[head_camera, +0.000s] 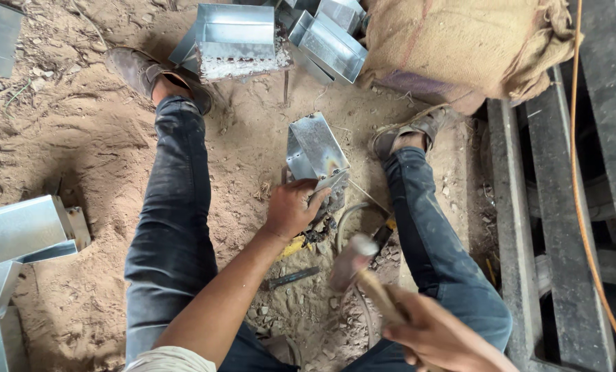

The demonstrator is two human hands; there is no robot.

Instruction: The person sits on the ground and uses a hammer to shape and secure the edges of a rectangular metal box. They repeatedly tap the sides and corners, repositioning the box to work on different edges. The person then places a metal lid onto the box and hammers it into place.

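A folded sheet-metal piece (315, 150) with scorch marks stands on the sandy ground between my legs. My left hand (293, 207) grips its near lower edge and holds it in place. My right hand (440, 336) is closed on the wooden handle of a hammer (352, 262), whose blurred head hangs just right of and below the left hand, above the ground. A dark metal rod (293, 277) lies in the dirt below the left wrist.
Several shiny metal boxes (242, 38) sit at the top, more folded metal pieces (18, 231) at the left edge. A burlap sack (459, 45) lies top right. Dark beams (521, 227) with an orange cable (582, 207) run along the right.
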